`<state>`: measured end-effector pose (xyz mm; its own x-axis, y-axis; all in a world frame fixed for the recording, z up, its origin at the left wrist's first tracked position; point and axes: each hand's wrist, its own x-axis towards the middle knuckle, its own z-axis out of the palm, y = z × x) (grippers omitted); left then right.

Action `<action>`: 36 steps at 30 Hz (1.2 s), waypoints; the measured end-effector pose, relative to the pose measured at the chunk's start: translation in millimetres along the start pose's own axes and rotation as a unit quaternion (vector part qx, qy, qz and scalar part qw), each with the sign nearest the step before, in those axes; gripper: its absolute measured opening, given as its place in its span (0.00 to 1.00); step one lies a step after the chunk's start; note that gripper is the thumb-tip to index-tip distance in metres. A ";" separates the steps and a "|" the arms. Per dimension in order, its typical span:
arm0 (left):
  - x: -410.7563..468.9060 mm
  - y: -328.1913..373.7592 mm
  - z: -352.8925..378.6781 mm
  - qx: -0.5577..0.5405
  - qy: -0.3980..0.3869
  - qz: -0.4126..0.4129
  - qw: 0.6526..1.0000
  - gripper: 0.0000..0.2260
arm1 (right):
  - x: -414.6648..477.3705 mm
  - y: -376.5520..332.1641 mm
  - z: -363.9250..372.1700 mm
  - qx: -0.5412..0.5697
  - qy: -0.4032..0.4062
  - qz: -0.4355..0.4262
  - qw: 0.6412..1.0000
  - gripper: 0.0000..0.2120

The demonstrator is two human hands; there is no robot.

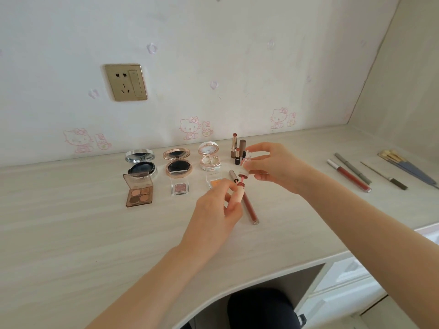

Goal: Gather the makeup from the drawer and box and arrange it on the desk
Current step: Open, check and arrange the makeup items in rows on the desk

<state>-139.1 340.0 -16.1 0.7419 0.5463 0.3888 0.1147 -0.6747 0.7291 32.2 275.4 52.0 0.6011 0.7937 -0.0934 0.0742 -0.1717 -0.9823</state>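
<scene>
Both bare forearms come in from the bottom edge and converge mid-frame over the pale wood-grain surface (71, 222).

Left hand (221, 207): back of hand to camera, fingers curled round a pale pink lip gloss tube (237, 197). The tube is tilted, uncapped, with its dark red neck up.

Right hand (273, 165): just up-right of the left, wrist bent. Thumb and fingertips pinch the tube's white cap (245, 173). The pink applicator tip (242, 179) points down at the neck; can't tell if they touch.

The tube is off the surface at frame centre, over a long brown-red lip gloss stick (250, 210) lying flat. Upright lipsticks (235, 146) stand behind the right hand's fingers.

Left of centre is a back row of open round compacts: silver compact (140, 162), rose-gold compact (177, 162), white floral compact (209, 155). In front of them are a brown four-pan eyeshadow palette (139, 191) and a small clear glitter pan (179, 187).

At the right, a red liquid lipstick with a white cap (349, 175) and a grey pencil (352, 168) lie side by side.
</scene>
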 end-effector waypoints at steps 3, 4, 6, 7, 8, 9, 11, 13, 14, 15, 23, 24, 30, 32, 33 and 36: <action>1.6 1.4 3.2 0.063 -0.024 0.013 0.998 0.09 | 14.7 -1.1 5.5 -0.085 -0.020 0.010 0.996 0.20; 1.9 1.7 4.5 0.085 -0.033 0.018 0.996 0.10 | 19.2 -1.9 7.7 -0.126 -0.029 0.008 0.992 0.20; 2.6 0.8 7.4 0.130 -0.046 0.021 0.990 0.10 | 26.8 -2.7 11.8 -0.193 -0.049 0.003 0.980 0.19; 3.1 -0.7 9.0 0.152 -0.051 0.020 0.987 0.11 | 30.3 -2.3 13.9 -0.215 -0.056 0.002 0.975 0.19; 3.7 -2.5 10.6 0.174 -0.054 0.019 0.983 0.12 | 33.6 -1.7 15.7 -0.229 -0.060 0.003 0.972 0.19; 4.5 -4.4 12.2 0.195 -0.056 0.018 0.979 0.12 | 36.8 -0.7 17.3 -0.235 -0.062 0.003 0.970 0.20; 6.7 -7.9 15.7 0.235 -0.054 0.023 0.970 0.14 | 42.8 2.0 19.1 -0.234 -0.060 0.003 0.970 0.20; 8.8 -11.0 19.4 0.261 -0.050 0.030 0.964 0.16 | 47.5 5.9 19.2 -0.239 -0.064 0.004 0.969 0.20; 9.6 -12.4 21.2 0.269 -0.046 0.033 0.962 0.16 | 49.4 8.2 19.1 -0.244 -0.069 0.006 0.967 0.20; 10.1 -13.8 22.6 0.276 -0.041 0.035 0.959 0.16 | 51.1 10.4 18.7 -0.248 -0.072 0.008 0.966 0.20; 10.4 -16.8 24.9 0.322 -0.014 0.044 0.946 0.21 | 63.6 18.6 18.1 -0.262 -0.060 0.011 0.963 0.18; 9.9 -16.5 24.5 0.326 -0.013 0.044 0.944 0.22 | 64.1 19.0 18.5 -0.265 -0.059 0.010 0.962 0.18; 8.2 -14.1 21.5 0.317 -0.015 0.045 0.947 0.23 | 65.0 21.3 22.7 -0.285 -0.066 -0.009 0.956 0.19; 5.3 -13.6 20.3 0.305 -0.016 0.046 0.951 0.21 | 65.7 22.3 23.6 -0.288 -0.068 -0.012 0.955 0.21; 3.6 -13.2 19.8 0.305 -0.011 0.050 0.951 0.19 | 66.2 22.9 24.0 -0.289 -0.067 -0.013 0.955 0.21; 1.2 -11.9 19.7 0.315 0.007 0.049 0.948 0.12 | 67.1 24.0 25.7 -0.312 -0.062 -0.028 0.948 0.20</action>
<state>-126.6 338.9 -35.4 0.7612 0.4695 0.4474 0.4207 -0.8825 0.2104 53.9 339.5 18.0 0.4872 0.8675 -0.1010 0.5822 -0.4088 -0.7028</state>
